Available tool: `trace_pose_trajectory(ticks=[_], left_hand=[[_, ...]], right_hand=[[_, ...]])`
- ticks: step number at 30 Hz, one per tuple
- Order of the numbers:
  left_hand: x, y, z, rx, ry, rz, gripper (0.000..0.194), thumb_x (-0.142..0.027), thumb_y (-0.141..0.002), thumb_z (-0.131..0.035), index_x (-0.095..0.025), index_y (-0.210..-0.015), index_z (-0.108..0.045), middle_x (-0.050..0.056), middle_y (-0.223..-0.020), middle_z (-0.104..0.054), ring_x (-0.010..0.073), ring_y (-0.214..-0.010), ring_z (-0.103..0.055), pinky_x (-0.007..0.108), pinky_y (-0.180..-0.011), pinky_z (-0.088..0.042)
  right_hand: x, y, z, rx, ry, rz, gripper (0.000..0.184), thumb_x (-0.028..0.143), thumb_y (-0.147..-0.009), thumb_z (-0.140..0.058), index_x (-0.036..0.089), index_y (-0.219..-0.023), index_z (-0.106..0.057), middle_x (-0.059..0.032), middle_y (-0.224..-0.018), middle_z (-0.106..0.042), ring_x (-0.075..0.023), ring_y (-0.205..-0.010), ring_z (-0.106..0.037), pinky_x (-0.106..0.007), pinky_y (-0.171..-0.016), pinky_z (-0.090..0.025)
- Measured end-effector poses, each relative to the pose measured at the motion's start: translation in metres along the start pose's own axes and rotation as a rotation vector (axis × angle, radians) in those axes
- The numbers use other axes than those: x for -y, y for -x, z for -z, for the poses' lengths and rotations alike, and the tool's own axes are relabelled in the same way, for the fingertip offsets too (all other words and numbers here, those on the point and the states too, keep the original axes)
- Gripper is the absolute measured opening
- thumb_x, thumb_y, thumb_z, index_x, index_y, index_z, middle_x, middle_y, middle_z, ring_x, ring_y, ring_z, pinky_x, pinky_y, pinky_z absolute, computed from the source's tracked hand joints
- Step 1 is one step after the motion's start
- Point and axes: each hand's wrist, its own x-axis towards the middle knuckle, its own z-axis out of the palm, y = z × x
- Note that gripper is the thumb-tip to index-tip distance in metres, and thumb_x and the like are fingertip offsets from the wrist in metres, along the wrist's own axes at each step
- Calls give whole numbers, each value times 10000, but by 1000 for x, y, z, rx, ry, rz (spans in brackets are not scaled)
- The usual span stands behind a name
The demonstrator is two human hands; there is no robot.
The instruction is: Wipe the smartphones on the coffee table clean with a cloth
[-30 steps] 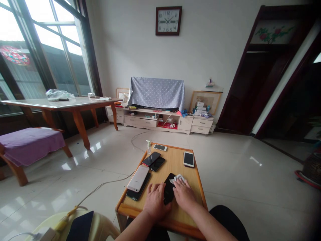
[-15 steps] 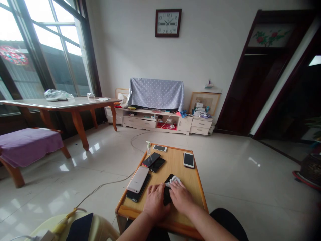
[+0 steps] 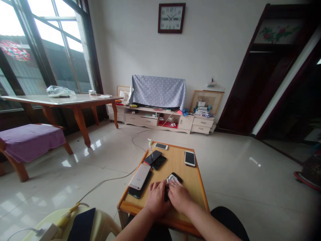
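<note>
From where I stand, the head camera looks down over a person's two bare forearms to a low wooden tabletop (image 3: 187,183) with an orange-brown rim. The left hand (image 3: 157,198) lies flat and open, its grip holding nothing firmly, with its fingers against the left side of a black smartphone (image 3: 174,177). The right hand (image 3: 178,196) has its grip curled down over a bunched white cloth (image 3: 172,180), which sits on the phone's upper part. Most of the phone is hidden under both hands. Its long axis runs away from the person, tilted a little, with the far end leaning right. The right hand is nearer the far end, and the left is closer to the near end.

To the left lie a rose-gold smartphone (image 3: 139,176) on top of a black phone (image 3: 134,191), then two more dark phones (image 3: 152,157) side by side. A white-framed phone (image 3: 190,158) lies toward the far right, and a small white phone (image 3: 161,146) sits near the far edge beside a pump bottle of hand sanitizer (image 3: 150,146). A pale cable (image 3: 110,181) trails across the tiled floor (image 3: 225,174) toward a beige plastic chair (image 3: 105,227). Farther off, a polka-dot cloth (image 3: 157,92) hangs above a cream TV cabinet (image 3: 155,120)
</note>
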Motion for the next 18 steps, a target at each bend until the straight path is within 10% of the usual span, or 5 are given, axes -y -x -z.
trace_pose_trajectory(ticks=[18], left_hand=[[-10, -2, 10, 14, -160, 173, 700, -390, -737, -591, -209, -1404, -483, 120, -1361, -619, 320, -1271, -515, 551, -1195, -169]], right_hand=[[-36, 1, 1, -36, 47, -217, 514, 312, -1010, -333, 197, -1480, -507, -78, -1548, -462, -242, -1474, -354, -468, -1228, -246]])
